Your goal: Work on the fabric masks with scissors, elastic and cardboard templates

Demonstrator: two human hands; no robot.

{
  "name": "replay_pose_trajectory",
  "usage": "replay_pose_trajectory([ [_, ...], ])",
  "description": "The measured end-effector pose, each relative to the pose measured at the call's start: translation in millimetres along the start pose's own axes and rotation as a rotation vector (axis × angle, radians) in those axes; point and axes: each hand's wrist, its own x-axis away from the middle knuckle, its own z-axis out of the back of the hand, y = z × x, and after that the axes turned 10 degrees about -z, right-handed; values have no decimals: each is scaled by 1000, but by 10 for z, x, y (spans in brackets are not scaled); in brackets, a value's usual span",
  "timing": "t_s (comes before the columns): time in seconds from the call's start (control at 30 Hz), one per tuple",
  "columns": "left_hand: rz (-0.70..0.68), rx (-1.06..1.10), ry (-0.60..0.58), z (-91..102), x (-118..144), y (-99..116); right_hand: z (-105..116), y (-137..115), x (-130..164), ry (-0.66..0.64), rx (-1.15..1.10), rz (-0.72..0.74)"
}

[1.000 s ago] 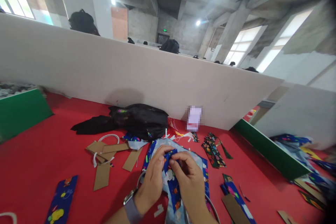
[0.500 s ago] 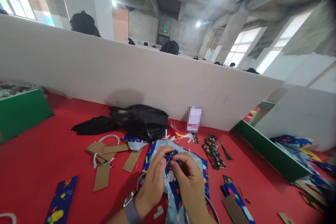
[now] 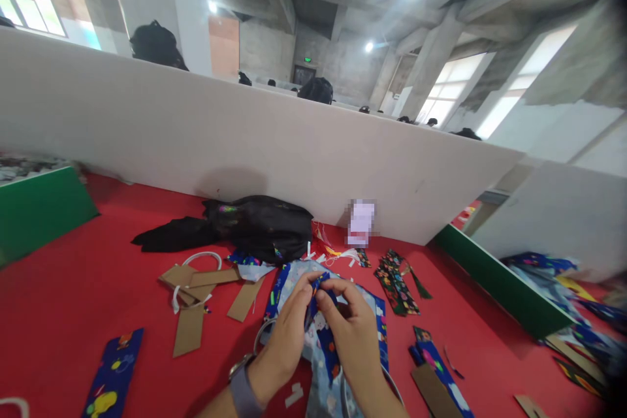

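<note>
Blue patterned cloth [image 3: 329, 353] sits pinched at the centre of my clock, over the red table [image 3: 59, 294]. My left grip [image 3: 288, 330] and right grip [image 3: 356, 333] are both closed on it, fingertips nearly meeting. Its lower end hangs toward 6 o'clock. Cardboard pieces [image 3: 189, 333] lie around 10 o'clock, a black bundle [image 3: 264, 225] at 11, dark floral strips [image 3: 394, 281] at 2.

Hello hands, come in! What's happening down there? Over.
Left hand and right hand: both pinching blue patterned cloth. Cloth: gripped at far end. Cardboard strips: off left, apart from both hands.
</note>
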Motion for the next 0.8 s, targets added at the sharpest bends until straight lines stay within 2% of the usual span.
replay_pose_trajectory([
  [0.27, -18, -56, -48, -11, 7, 70, 4, 32, -37, -11, 6, 33],
  [0.63, -114, -266, -92, -24, 66, 164, -22, 34, 7, 28, -31, 57],
  [0.8, -147, -318, -55, -71, 71, 229, -33, 7, 57, 35, -3, 61],
])
